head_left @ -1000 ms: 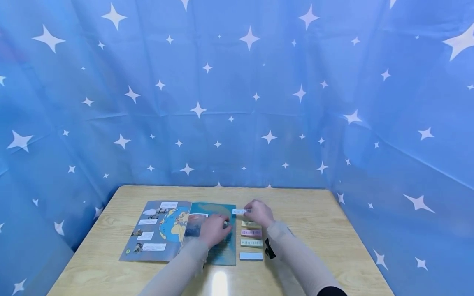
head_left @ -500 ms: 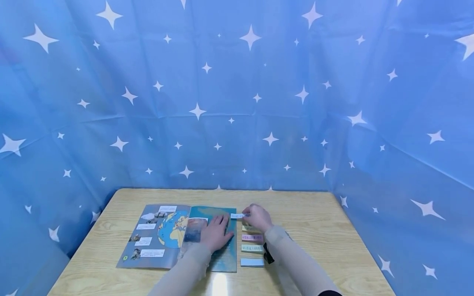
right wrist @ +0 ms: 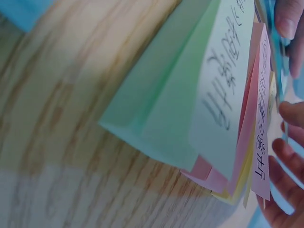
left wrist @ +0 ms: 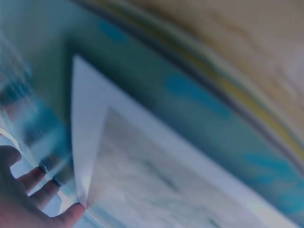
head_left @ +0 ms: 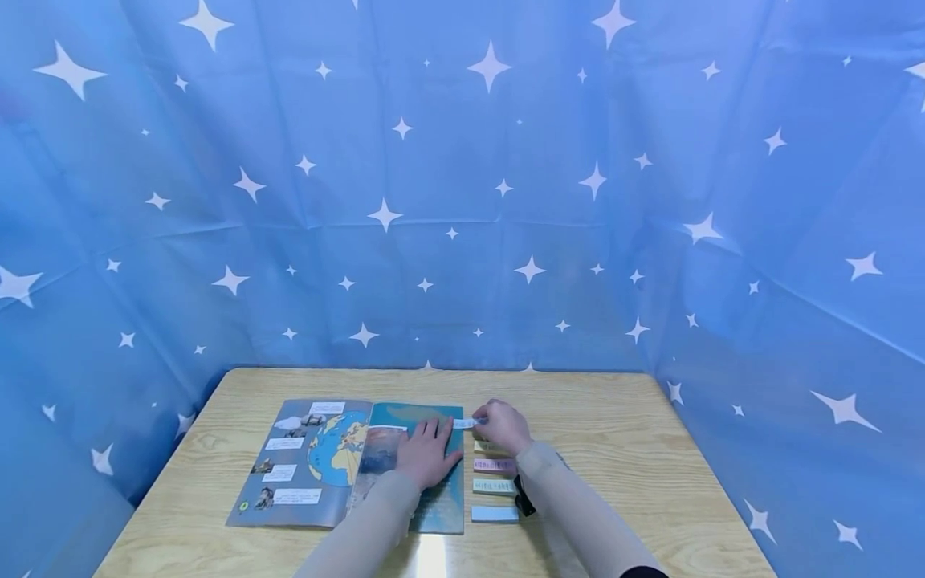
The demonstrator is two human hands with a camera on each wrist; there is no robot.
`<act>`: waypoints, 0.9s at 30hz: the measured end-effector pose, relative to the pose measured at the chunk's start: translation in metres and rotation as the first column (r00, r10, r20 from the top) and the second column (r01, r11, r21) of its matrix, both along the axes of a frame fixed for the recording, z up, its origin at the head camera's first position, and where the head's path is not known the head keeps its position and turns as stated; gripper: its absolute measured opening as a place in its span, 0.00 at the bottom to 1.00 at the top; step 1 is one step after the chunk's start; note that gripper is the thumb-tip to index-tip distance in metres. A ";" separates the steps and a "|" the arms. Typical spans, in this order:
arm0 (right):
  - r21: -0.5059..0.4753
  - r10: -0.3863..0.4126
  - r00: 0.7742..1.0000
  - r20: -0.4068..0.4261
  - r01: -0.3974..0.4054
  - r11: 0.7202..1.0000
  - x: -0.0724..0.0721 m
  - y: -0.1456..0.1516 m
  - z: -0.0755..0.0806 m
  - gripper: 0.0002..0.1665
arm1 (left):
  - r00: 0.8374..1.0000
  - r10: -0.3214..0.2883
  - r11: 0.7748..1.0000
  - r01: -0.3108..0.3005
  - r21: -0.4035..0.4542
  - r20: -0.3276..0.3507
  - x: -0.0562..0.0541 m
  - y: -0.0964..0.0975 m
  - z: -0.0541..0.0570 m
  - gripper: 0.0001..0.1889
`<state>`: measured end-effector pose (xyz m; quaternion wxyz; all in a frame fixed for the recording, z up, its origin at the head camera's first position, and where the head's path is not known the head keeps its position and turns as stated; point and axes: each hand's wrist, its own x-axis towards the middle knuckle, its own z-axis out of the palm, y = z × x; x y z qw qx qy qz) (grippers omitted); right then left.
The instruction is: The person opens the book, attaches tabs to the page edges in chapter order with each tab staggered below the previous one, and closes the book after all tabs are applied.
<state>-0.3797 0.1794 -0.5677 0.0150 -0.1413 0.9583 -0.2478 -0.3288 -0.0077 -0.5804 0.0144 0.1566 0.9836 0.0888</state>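
An open picture book [head_left: 448, 506] lies on the table, a globe printed on its left page. My left hand [head_left: 426, 460] rests flat on the right page, fingers spread, fingertips close to the page's outer edge. My right hand [head_left: 506, 427] pinches the right end of a pale sticky note [head_left: 463, 423] with handwriting; the note's left end overlaps the upper right edge of that page, by the left fingertips. In the left wrist view the left fingers [left wrist: 45, 192] reach past a white-bordered picture on the page. The right wrist view shows the right fingers [right wrist: 287, 175] bent.
Right of the book, sticky note pads stand in a column: yellow [head_left: 486, 446], pink [head_left: 495, 466], green [head_left: 494, 486] and blue [head_left: 495, 514]. The upper ones carry handwriting. A black item [head_left: 523, 496] sits at the right wrist. A blue star-patterned curtain [head_left: 462, 305] hangs behind the table.
My left hand has flattened from bent fingers onto the page and shifted right toward the note. My right hand has brought the note's left end over the page edge. The head view has tilted slightly.
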 end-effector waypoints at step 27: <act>-0.019 -0.038 0.999 -0.005 0.038 0.999 0.005 0.013 0.004 0.11 | 0.998 0.050 0.997 -0.048 -0.054 0.047 -0.002 0.007 0.007 0.35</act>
